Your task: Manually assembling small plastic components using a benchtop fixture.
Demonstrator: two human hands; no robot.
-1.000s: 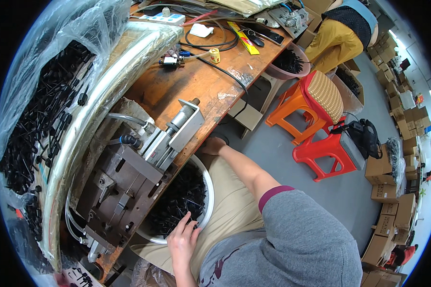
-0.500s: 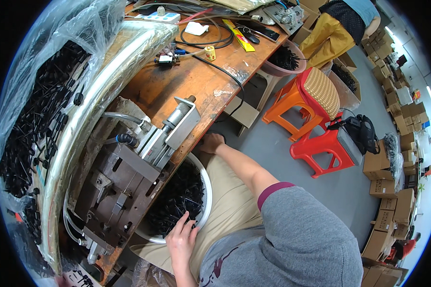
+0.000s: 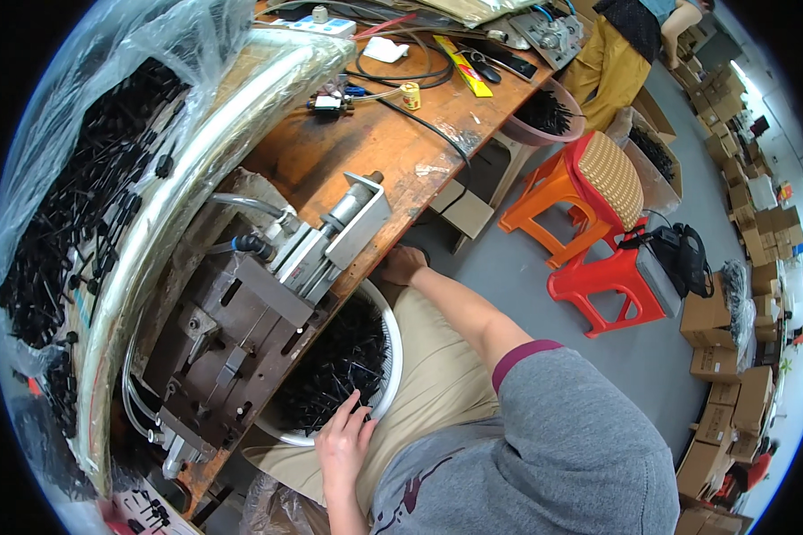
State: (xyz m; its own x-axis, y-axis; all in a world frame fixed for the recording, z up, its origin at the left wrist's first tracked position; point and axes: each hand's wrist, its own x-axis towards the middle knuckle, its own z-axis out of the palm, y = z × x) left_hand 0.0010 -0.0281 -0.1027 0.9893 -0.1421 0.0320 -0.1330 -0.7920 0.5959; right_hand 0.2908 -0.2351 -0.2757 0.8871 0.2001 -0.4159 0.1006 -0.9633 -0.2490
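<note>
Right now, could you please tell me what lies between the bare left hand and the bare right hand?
The round white basket of black parts lies between the left hand and right hand, in the head view.

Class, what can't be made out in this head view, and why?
Head view:
- Fingertips of the right hand: lost in shadow beside the workbench.
- Left side of the white basket: covered by the workbench.
- Whether the left hand grips any black parts: too small and dark.
- Part of the co-worker: cut off by the top edge.

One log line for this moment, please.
left hand: at rim of white basket, grip unclear | right hand: near workbench, grip unclear | black parts: in basket
</note>
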